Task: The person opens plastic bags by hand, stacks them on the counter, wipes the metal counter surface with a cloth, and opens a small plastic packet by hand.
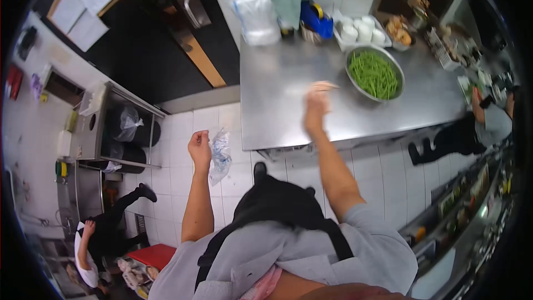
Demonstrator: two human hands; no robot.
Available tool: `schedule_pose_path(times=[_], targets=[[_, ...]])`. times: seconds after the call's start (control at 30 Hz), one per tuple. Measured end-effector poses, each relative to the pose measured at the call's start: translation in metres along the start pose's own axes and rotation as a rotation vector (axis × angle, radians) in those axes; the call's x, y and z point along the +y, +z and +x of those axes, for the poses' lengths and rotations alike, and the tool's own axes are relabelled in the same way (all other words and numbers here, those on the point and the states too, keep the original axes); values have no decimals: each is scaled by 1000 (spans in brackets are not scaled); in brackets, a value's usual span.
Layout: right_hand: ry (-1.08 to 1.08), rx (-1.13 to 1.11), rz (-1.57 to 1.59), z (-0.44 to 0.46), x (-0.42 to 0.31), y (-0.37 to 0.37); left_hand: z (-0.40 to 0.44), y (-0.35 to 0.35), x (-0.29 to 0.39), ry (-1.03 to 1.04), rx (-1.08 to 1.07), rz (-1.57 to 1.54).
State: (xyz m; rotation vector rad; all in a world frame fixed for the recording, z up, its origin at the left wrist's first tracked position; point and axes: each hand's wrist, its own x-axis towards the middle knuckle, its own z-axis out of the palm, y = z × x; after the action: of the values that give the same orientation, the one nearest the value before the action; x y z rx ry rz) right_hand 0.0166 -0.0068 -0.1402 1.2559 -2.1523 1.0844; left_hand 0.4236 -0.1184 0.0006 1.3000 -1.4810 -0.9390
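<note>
From my left hand [200, 149], whose fingers are closed, hangs a crumpled clear plastic bag [221, 158] over the floor left of the counter. My right hand [318, 103] is over the steel counter [277, 89], blurred by motion, so its fingers and anything in them cannot be made out. Just right of it stands a metal bowl [401, 80] full of green beans [373, 75].
Behind the bowl are white cups [363, 30] on a tray, a blue tape dispenser [319, 22] and a stack of plastic bags [258, 19]. One co-worker [86, 250] is at lower left, another [491, 125] at the right. Bins [125, 153] stand left.
</note>
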Motion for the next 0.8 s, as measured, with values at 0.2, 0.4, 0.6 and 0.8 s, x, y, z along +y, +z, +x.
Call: schedule_pose_path(times=[0.2,0.4,0.6,0.8], targets=[[-176,-1093,953,-84,-221,-28,-45,4,128,167,-13,-58],[400,-932,1237,-15,-163,-93,-87,-5,130,73,-156,-83],[0,-648,770,32,-127,-234,-104,104,118,-240,-626,-330],[577,-229,693,-20,-95,-241,-115,178,146,275,-1028,-316]])
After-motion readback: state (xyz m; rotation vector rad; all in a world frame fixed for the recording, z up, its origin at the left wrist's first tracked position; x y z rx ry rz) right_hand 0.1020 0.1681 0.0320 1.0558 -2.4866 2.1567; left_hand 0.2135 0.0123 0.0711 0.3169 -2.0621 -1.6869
